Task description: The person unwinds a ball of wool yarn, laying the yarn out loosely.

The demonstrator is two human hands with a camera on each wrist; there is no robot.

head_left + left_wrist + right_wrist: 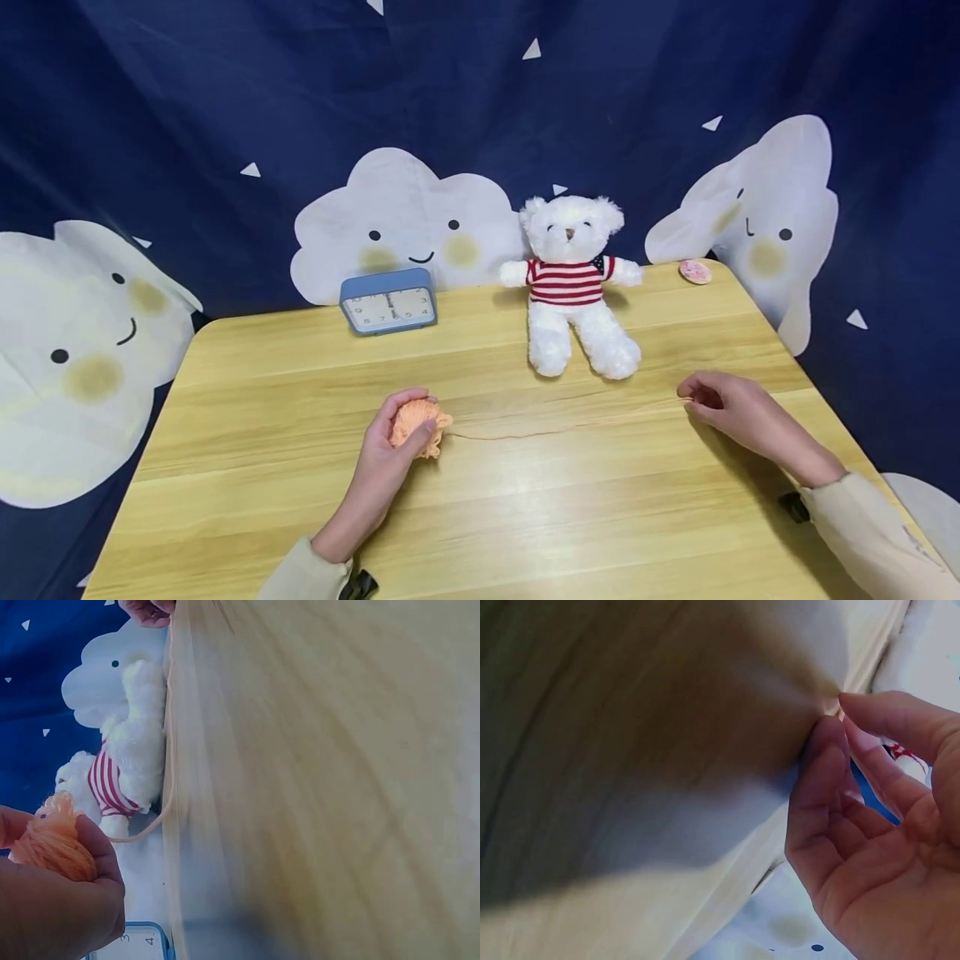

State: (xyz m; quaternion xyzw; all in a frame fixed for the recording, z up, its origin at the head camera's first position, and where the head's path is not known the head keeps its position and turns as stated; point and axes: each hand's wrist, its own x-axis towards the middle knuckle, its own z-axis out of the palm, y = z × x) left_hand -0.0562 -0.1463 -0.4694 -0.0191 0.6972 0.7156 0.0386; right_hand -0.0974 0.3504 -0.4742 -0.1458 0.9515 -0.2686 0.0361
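Note:
A ball of peach-orange yarn [417, 425] is gripped in my left hand [382, 454], low over the left-centre of the table. The left wrist view shows the fingers curled around the yarn ball [58, 851]. From it a thin strand [517, 437] runs across to the right. My right hand [738, 412] pinches the strand's far end between thumb and fingertips, near the table's right side. In the right wrist view the right hand [877, 817] has its thumb and fingertips together; the strand there is hard to make out.
A white teddy bear [570, 287] in a red-striped shirt sits at the back of the wooden table [262, 467]. A blue clock [388, 302] stands to its left. One round pink item [695, 272] lies at the back right corner. Behind hangs a dark blue curtain [450, 83] with clouds.

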